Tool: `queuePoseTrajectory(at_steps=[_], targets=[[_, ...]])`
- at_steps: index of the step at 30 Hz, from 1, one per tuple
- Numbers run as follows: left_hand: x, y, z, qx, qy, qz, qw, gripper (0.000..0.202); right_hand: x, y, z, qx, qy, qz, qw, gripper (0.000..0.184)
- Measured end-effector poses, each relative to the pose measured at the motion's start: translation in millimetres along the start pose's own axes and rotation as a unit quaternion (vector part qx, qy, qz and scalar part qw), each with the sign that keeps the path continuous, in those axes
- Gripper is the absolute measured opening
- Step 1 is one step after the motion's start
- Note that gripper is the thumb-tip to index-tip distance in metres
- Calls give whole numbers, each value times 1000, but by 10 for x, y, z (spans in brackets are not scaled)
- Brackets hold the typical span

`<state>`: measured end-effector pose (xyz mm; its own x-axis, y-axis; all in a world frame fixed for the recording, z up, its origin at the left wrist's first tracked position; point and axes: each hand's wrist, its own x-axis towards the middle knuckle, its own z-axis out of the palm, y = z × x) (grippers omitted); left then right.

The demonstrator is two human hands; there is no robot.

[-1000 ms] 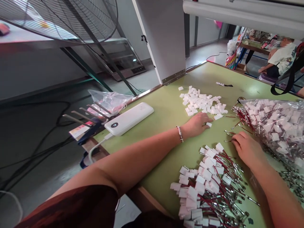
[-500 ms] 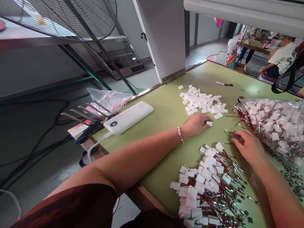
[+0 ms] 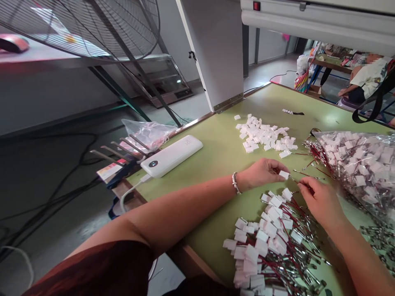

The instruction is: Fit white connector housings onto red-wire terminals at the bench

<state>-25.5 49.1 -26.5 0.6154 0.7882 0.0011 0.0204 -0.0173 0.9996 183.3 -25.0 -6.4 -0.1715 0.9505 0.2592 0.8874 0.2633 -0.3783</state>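
Left hand has lifted, pinching a white connector.

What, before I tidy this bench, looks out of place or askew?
The white power bank lies askew right at the table's left edge, its cable dangling over. One white piece with a black lead sits alone, beyond the loose pile.

Bright, even light falls from above on my green table, and daylight comes from the far right. My left hand with its white piece and my right hand with a thin wire look sharp, with soft shadows. The plastic bag at right glares. Edges bend; the floor at left is dim.
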Motion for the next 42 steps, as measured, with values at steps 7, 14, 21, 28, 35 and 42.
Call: queuePoseTrajectory(at_steps=[7,14,21,28,35,42], targets=[[-13,54,-33,68,-39,28,997,27,-17,24,6,-59,30,-87,994,21],[-40,101,37,187,-44,77,978,19,-56,-46,81,-85,14,-89,992,21],[-64,72,96,248,-66,134,957,16,-89,-24,108,-35,-5,-55,998,22],[-62,131,97,250,-9,152,956,14,-34,-138,15,105,-4,38,994,22],[-66,150,70,188,-86,111,972,20,-42,-177,-47,145,-55,50,987,25],[17,309,-506,432,227,34,872,27,-46,-131,-314,160,-233,50,958,22]])
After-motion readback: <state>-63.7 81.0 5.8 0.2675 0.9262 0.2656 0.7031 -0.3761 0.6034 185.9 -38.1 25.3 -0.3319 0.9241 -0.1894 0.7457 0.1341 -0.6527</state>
